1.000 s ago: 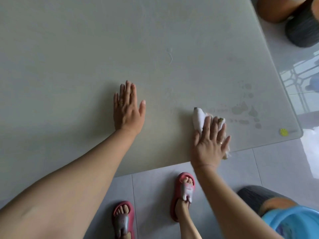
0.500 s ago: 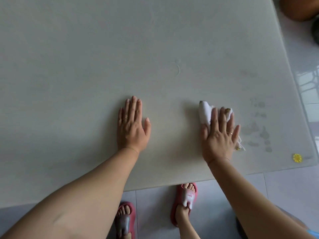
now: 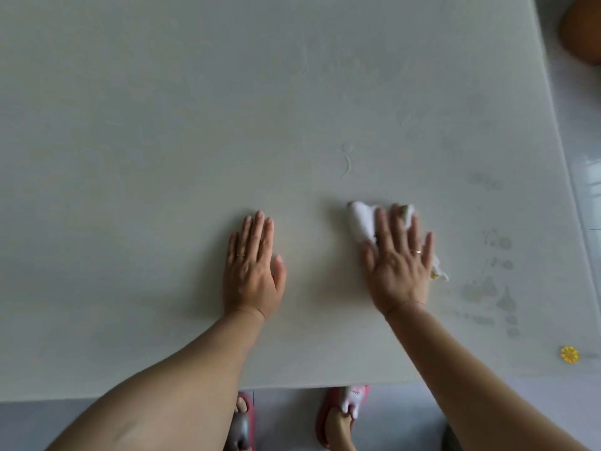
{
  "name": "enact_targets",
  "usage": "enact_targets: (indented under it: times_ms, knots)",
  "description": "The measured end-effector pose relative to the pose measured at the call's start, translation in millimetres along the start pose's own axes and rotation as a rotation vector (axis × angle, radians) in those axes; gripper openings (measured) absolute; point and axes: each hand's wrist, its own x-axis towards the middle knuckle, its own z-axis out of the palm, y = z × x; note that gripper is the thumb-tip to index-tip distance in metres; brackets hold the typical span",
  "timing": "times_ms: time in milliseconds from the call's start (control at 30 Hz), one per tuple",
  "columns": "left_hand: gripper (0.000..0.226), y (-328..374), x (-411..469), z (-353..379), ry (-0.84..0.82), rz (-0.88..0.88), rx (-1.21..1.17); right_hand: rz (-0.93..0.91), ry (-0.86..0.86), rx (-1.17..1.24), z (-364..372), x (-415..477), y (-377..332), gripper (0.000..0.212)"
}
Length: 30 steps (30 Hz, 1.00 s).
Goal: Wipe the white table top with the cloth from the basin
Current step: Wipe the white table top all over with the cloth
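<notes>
Right hand [image 3: 398, 265] presses cloth [image 3: 362, 221] well inside table [image 3: 162, 125] edges.

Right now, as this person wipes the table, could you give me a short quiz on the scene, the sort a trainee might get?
1. True or false: the left hand lies flat on the table top and holds nothing.
2. Pick one: the white cloth is pressed down by A) the right hand, B) the left hand, C) neither hand.
3. Fill the gap: the damp marks on the table top lie to the ___ of the white cloth.

Key: 1 true. 2 A. 3 right.
</notes>
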Motion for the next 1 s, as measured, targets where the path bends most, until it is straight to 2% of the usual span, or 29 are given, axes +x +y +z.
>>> enact_targets:
  times_ms: [67, 133, 300, 400, 467, 533, 600, 667, 700, 767, 833, 900, 967, 1000]
  knots:
    - [0.060, -0.4, 0.0, 1.1, 0.006, -0.005, -0.003, 0.221, 0.024, 0.064, 1.6, 11.2, -7.2, 0.062]
    - [0.061, -1.3, -0.1, 2.4, 0.009, 0.004, -0.004, 0.289, 0.047, 0.124, 6.5, 9.4, -37.0, 0.063]
    - [0.056, -1.2, 3.2, 1.2, -0.006, 0.022, 0.038, -0.137, -0.077, 0.098, 17.5, -18.1, -101.0, 0.058]
    - [0.053, -0.3, 3.6, 0.8, 0.007, 0.020, 0.022, -0.256, -0.134, 0.089, 6.0, -11.9, -86.3, 0.053]
    - [0.056, -0.3, 2.1, -0.1, 0.002, 0.007, 0.004, -0.271, -0.129, 0.189, -10.5, -7.9, -79.5, 0.046]
    - [0.059, -0.6, 1.8, -0.5, -0.017, 0.015, 0.004, -0.144, -0.088, 0.457, -33.8, -5.2, -83.2, 0.035]
    - [0.059, -1.2, 1.0, -0.7, -0.015, 0.021, 0.007, 0.089, -0.136, 0.913, -54.6, 1.2, -86.7, 0.025]
    - [0.060, -0.8, 0.5, -1.0, -0.014, 0.018, 0.004, 0.320, -0.437, 1.539, -71.0, 10.3, -81.6, 0.029]
    - [0.060, -0.7, 0.4, -1.0, -0.019, 0.014, 0.003, 0.416, -0.570, 1.763, -74.7, 14.7, -74.3, 0.037]
    - [0.061, -0.8, 0.6, -0.8, -0.028, 0.006, -0.001, 0.499, -0.691, 1.942, -77.4, 21.0, -60.2, 0.044]
    - [0.062, -1.4, 0.6, 0.1, -0.040, 0.005, 0.001, 0.480, -0.589, 1.839, -70.0, 23.9, -51.3, 0.034]
    - [0.062, -1.7, 0.8, 0.4, -0.049, 0.004, 0.011, 0.463, -0.353, 1.346, -59.9, 28.3, -43.2, 0.016]
    - [0.062, -1.9, 1.0, 0.8, -0.046, 0.005, 0.019, 0.416, -0.190, 0.839, -51.4, 33.6, -34.8, 0.026]
    - [0.062, -1.8, 1.2, 0.6, -0.045, 0.006, 0.023, 0.393, -0.132, 0.708, -50.2, 36.1, -31.2, 0.032]
